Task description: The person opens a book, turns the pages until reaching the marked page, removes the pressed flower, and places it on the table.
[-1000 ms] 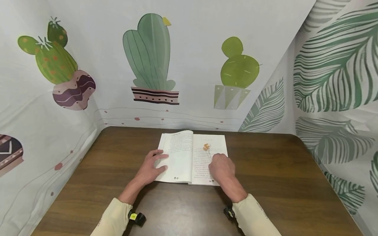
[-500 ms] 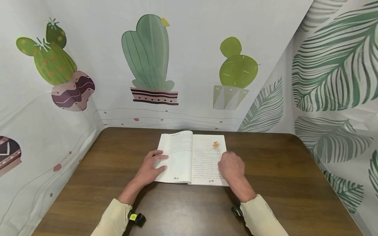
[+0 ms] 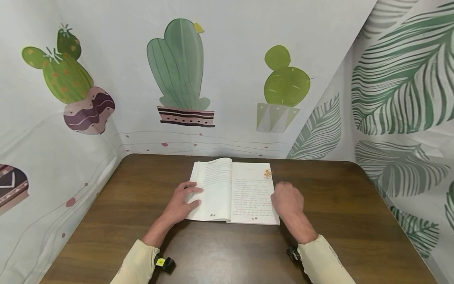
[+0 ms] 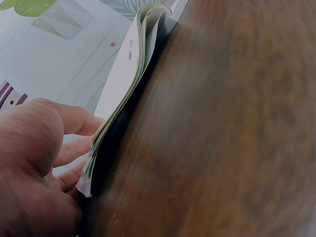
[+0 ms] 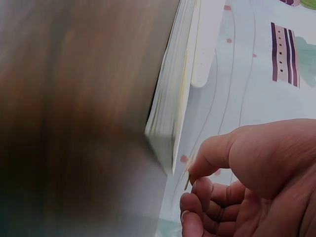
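Observation:
An open book lies near the back of the table, its pages printed with small text. My left hand rests with spread fingers on the outer edge of the left page; in the left wrist view the thumb and fingers lie over the page edge. A small dried orange flower on a thin stem shows above the right page's outer edge. My right hand pinches that stem between thumb and curled fingers, beside the book's right edge. The stem's cut end sticks out below the thumb in the right wrist view.
The dark brown wooden table extends around the book. Behind it hangs a white cloth backdrop printed with cacti and leaves. Dark wrist straps with cameras sit at both cream sleeves.
My right hand has moved to the right with the flower, from over the right page's middle to its outer edge. My left hand and the book have stayed in place.

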